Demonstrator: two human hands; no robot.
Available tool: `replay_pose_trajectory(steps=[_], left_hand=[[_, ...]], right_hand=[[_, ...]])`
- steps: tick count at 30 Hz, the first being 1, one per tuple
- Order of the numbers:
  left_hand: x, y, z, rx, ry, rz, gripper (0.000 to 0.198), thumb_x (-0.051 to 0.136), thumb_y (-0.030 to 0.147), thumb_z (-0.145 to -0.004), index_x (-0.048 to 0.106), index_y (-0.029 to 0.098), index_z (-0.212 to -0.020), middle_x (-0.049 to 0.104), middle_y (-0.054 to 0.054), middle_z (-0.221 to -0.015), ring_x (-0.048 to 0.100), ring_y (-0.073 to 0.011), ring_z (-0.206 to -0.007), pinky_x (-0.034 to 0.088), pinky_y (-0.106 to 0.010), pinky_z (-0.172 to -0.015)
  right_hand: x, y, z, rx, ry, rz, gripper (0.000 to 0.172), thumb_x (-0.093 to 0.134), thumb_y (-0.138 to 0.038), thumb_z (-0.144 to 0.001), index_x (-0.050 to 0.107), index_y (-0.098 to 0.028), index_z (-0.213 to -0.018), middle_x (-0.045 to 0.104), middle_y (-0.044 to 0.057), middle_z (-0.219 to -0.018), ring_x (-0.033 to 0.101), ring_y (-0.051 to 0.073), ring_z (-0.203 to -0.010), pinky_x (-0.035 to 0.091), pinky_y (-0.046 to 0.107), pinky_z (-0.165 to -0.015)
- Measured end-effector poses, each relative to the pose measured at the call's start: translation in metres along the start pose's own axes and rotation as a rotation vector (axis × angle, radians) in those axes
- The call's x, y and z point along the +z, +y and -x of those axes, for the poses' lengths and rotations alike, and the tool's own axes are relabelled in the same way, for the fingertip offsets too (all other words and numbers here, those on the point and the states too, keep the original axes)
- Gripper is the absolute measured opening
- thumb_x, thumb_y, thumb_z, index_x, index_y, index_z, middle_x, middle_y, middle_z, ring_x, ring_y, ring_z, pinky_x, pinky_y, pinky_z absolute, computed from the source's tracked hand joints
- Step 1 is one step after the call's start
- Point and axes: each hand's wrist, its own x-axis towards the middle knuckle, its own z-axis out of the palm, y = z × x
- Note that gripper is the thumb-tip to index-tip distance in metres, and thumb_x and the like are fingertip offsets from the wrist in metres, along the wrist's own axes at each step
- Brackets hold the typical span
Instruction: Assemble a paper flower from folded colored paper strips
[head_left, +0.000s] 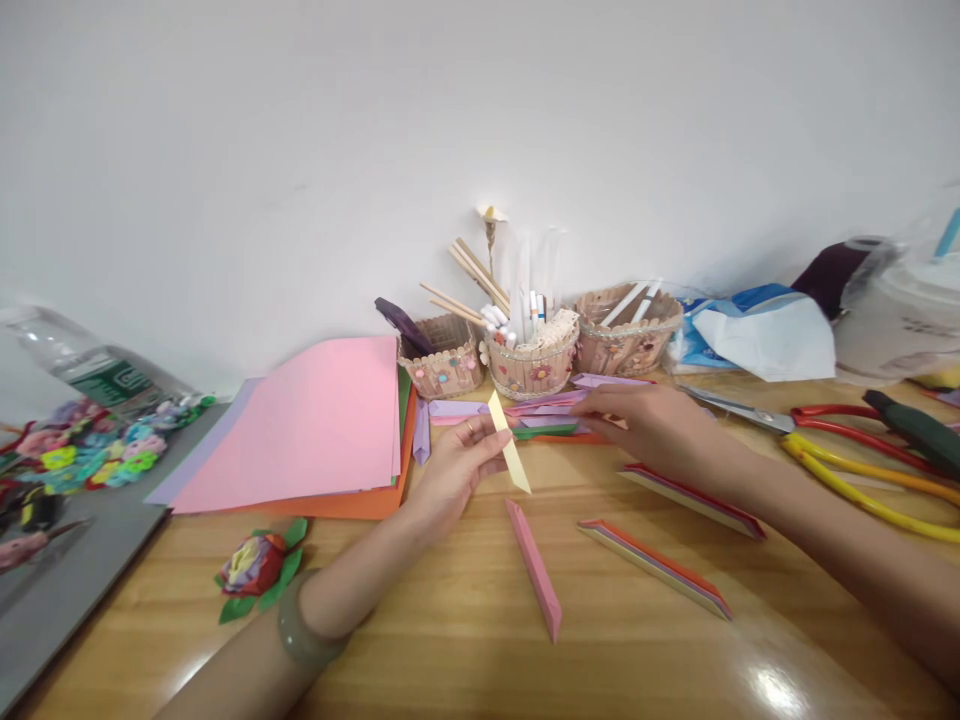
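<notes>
One wooden table (pixel 450 640), white wall (pixel 300 150), yellow strip (pixel 510 455)

The pale yellow folded paper strip (pixel 509 455) is matt and smooth. Under it, the light wooden tabletop (pixel 450 640) is varnished and glossy, with glare. Behind the strip, the round basket of wooden lolly sticks (pixel 531 365) looks rough and dull. Left of the strip, the large pink paper sheet (pixel 315 425) is matt.

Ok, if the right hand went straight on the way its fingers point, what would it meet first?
Probably the pile of folded paper strips, right at the fingertips of the right hand. Beyond it, the yellow strip in the left hand, though depth is unclear.
</notes>
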Motion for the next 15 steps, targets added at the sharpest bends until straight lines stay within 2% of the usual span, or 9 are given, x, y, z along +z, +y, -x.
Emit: replay_pose_trajectory(steps=[4,8,15], left_hand=[[0.0,0.0,0.0,0.009,0.005,0.003,0.021,0.073,0.022,-0.066,0.069,0.013,-0.084,0.064,-0.003,-0.08,0.057,-0.0108,-0.074,0.047,-0.022,-0.069],[0.0,0.0,0.0,-0.001,0.005,0.016,0.021,0.074,0.023,-0.065,0.069,0.013,-0.082,0.064,-0.003,-0.079,0.058,-0.011,-0.073,0.046,-0.023,-0.069],[0.002,0.0,0.001,-0.01,-0.002,0.001,0.023,0.076,0.023,-0.062,0.069,0.013,-0.082,0.064,-0.003,-0.077,0.057,-0.0109,-0.071,0.047,-0.025,-0.069]], right_hand=[[-0.002,0.007,0.0,0.076,0.07,0.065,0.027,0.042,-0.023,-0.087,0.068,-0.019,-0.094,0.069,0.006,-0.096,0.064,0.022,-0.082,0.046,0.031,-0.066],[0.003,0.011,0.001,0.065,0.041,0.132,0.026,0.043,-0.021,-0.085,0.067,-0.021,-0.097,0.068,0.007,-0.098,0.062,0.022,-0.088,0.045,0.03,-0.067],[0.009,0.006,0.004,0.046,0.028,0.216,0.024,0.044,-0.019,-0.085,0.068,-0.02,-0.084,0.068,0.006,-0.088,0.062,0.021,-0.08,0.038,0.025,-0.054]])
